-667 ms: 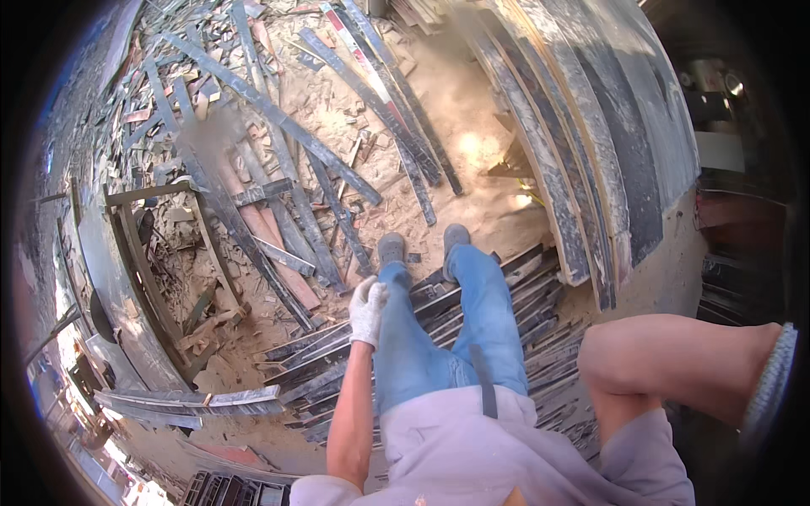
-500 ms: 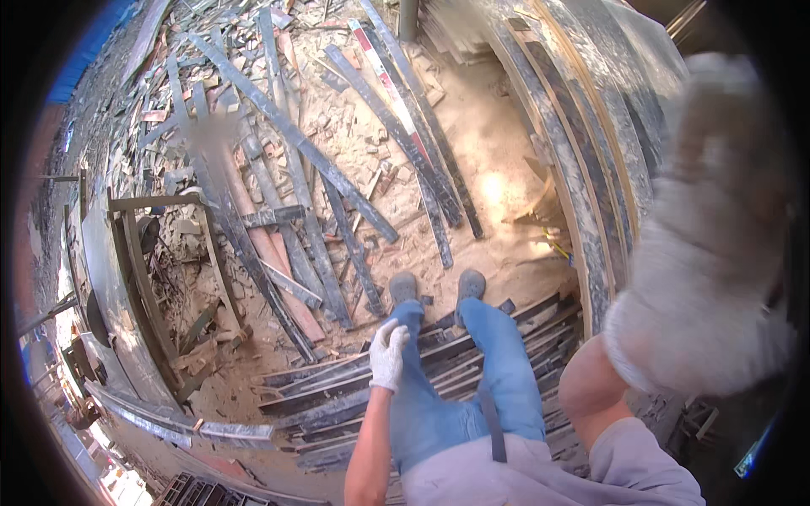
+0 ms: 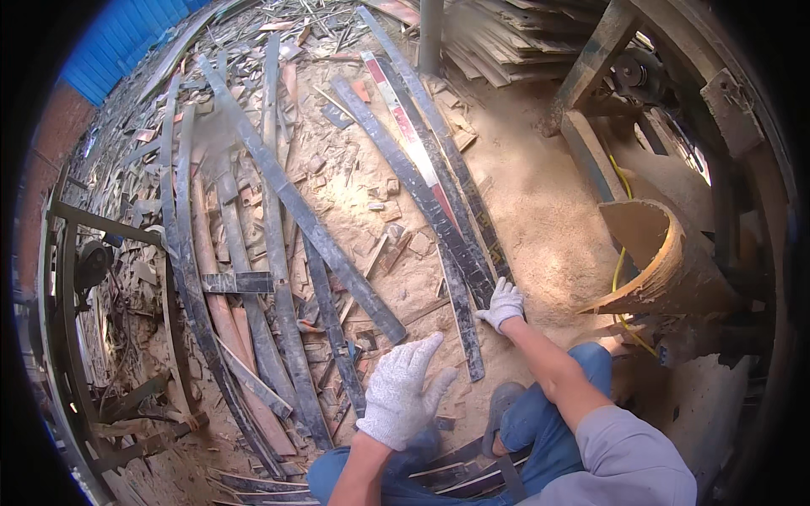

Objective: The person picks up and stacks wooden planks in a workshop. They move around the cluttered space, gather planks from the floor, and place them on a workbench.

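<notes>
My left hand [image 3: 400,391], in a white knit glove, hovers in front of my knees with its fingers stretched and thumb apart. Nothing is in it. Reaching down at the near ends of several long dark strips, my gloved right hand [image 3: 504,305] has its fingers extended against the end of a dark wooden strip [image 3: 484,211]; no grip around it shows. Beside that strip lies a red and white strip [image 3: 412,139]. Another dark strip [image 3: 461,316] ends between my two hands.
Long strips [image 3: 295,198] and broken scraps [image 3: 337,164] cover the ground ahead and left. At the right stand a curved, dusty chute [image 3: 666,261] and a metal frame [image 3: 591,160] with a yellow cable [image 3: 623,244]. Stacked boards [image 3: 523,34] lie at the back; another frame [image 3: 110,219] stands left.
My right hand has come down from high at the right to the strip ends on the ground. My left hand has moved forward from beside my leg, and I am now crouched lower.
</notes>
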The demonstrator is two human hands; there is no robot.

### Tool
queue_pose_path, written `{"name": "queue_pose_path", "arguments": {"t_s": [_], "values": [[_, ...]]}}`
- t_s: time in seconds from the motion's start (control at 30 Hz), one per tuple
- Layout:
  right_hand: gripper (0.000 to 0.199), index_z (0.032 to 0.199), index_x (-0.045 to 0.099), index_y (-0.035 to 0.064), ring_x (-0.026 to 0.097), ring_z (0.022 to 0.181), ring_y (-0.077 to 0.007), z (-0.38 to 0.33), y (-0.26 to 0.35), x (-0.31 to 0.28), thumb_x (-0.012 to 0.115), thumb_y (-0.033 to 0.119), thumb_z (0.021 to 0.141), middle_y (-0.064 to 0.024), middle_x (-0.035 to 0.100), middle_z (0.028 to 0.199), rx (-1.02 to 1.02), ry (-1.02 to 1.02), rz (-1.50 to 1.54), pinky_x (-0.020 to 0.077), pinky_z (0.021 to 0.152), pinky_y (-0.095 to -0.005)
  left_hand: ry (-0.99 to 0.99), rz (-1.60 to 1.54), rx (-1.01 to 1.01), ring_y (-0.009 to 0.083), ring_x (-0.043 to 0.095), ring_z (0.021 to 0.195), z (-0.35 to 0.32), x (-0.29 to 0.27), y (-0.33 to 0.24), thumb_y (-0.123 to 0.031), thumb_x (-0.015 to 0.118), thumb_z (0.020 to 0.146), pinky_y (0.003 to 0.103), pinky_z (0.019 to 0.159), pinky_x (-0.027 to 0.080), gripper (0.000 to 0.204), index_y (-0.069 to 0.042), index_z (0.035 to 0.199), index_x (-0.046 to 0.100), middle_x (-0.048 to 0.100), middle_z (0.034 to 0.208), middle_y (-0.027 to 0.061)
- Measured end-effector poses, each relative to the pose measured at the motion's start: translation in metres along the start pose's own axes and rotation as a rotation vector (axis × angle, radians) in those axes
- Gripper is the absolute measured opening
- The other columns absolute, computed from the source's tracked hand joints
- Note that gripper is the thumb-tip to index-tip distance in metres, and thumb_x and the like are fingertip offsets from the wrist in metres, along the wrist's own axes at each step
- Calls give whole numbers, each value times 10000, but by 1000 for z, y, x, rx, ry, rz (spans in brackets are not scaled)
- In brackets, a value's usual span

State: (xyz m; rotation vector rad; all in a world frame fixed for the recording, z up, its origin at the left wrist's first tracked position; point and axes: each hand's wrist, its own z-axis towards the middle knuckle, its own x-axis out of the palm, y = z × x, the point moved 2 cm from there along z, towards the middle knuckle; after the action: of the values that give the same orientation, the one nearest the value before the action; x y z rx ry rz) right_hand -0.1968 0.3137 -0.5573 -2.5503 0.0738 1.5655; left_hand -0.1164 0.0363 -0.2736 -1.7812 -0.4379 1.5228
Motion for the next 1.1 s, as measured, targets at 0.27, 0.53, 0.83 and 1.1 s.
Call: {"name": "queue_pose_path", "arguments": {"t_s": [0.27,0.53,0.83,1.1], "values": [[647,1148,638,30,706,938,-381,6,-5,-24,894,389,674,-207,731,1001,-116,-195,909,564,838,-448,40,214,-116,374,626,1047,-37,-7,22,-281,739,921,466,918,489,501,-28,1328,593,659,1121,179],[870,1327,574,-32,657,1173,-374,56,-50,-42,828,548,729,-254,679,1248,-125,-13,646,521,1000,-432,-222,148,-119,377,652,1078,-54,-29,-5,-279,770,913,437,933,512,529,-56,1367,616,678,1176,183],[841,1193,537,-31,669,962,-352,-3,16,52,819,627,750,-217,611,1100,-157,-130,-41,568,795,-458,-121,269,-157,380,646,1053,-50,-25,4,-314,754,919,458,922,505,514,-47,1336,616,680,1136,181],[770,1461,344,-108,665,1018,-385,3,22,87,697,200,849,-260,518,1228,48,-169,119,588,847,-476,-77,262,-57,364,653,937,-33,-23,12,-378,718,932,453,821,510,515,-27,1295,613,666,1015,175]]}}
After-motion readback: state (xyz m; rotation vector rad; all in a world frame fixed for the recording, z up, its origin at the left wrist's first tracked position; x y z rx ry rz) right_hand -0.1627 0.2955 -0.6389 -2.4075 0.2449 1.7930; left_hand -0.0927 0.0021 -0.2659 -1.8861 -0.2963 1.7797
